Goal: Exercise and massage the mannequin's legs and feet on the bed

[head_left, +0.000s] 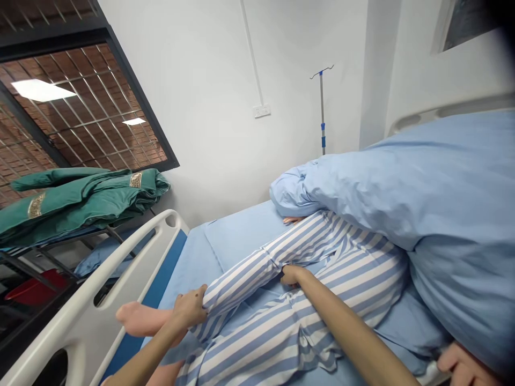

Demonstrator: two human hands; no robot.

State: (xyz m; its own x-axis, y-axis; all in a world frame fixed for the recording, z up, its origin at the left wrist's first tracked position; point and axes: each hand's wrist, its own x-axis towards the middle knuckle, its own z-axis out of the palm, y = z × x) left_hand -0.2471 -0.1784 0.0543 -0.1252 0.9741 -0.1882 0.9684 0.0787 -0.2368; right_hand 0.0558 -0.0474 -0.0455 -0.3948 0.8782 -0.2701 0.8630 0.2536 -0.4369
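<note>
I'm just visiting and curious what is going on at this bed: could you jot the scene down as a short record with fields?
place: room with a bed in light blue sheets
figure on bed: lying in striped pyjamas, upper part under a blue duvet
left hand: closed on the pyjama leg cuff, beside a bare foot
right hand: pressed on the pyjama leg at about the knee
bed rail: white, at the left
nearby: green folded blanket, drip stand by the wall
</note>
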